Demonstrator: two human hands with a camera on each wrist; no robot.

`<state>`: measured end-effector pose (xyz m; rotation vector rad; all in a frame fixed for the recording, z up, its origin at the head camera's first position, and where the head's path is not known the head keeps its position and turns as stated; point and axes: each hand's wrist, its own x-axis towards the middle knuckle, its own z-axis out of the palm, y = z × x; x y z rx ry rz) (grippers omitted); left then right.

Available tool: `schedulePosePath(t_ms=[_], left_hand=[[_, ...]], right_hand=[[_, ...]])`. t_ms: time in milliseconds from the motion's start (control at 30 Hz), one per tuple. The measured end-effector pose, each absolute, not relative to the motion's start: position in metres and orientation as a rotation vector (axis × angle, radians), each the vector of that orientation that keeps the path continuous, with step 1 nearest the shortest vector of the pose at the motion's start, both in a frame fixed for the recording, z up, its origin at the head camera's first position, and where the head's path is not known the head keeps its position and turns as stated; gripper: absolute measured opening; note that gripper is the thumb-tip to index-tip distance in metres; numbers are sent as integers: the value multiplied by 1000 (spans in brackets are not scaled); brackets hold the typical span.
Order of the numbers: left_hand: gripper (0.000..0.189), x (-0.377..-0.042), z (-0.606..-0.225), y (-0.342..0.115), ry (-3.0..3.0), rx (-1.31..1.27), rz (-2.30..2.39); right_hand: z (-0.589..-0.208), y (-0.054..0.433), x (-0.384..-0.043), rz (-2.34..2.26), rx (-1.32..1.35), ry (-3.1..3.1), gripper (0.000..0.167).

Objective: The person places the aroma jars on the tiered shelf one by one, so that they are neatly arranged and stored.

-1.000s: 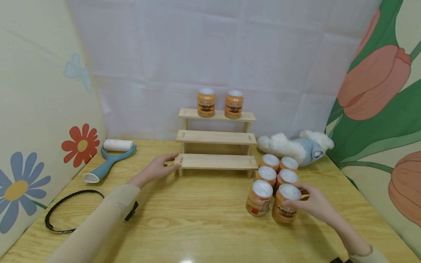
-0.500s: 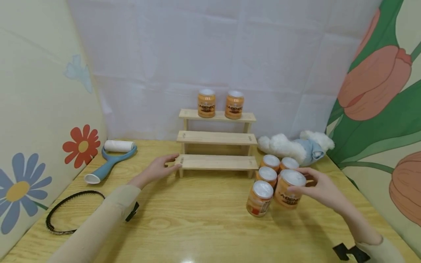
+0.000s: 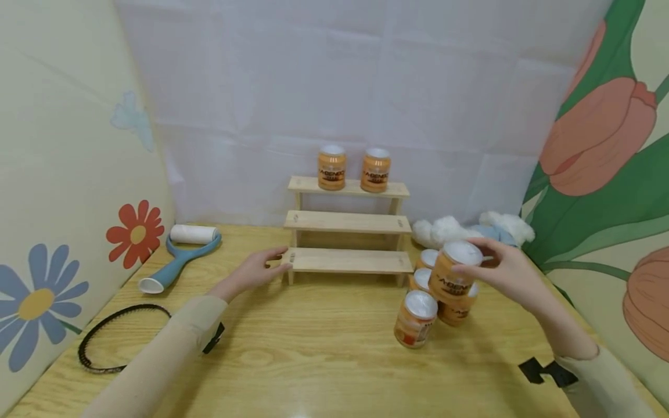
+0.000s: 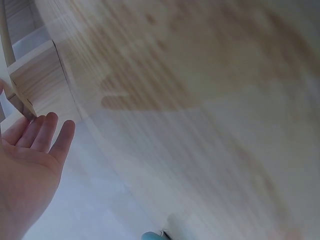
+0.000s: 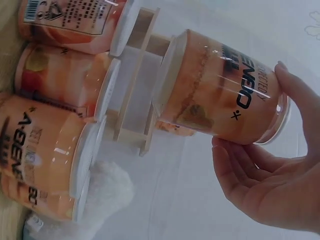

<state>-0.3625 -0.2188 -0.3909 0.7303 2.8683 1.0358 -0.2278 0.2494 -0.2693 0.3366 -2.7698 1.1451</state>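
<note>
While my right fingers [image 5: 226, 172] grip a raised jar [image 3: 452, 276] near the table's [image 3: 313, 354] right edge, left fingers [image 4: 62, 140] relaxed against the stand [image 3: 347, 221], swinging low could topple neighbouring jars [image 3: 415, 322].

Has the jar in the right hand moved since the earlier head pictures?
Yes, upward: earlier the jar appeared lower than the lowest shelf board; now its lid is about level with that board.
</note>
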Motion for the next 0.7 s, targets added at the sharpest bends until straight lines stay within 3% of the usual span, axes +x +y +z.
schedulePosePath(t_ms=[700], left_hand=[[64,-363,-392,-218,2846,717,1086]], right_hand=[[-247,183,-291,1368,450,-2666,63]])
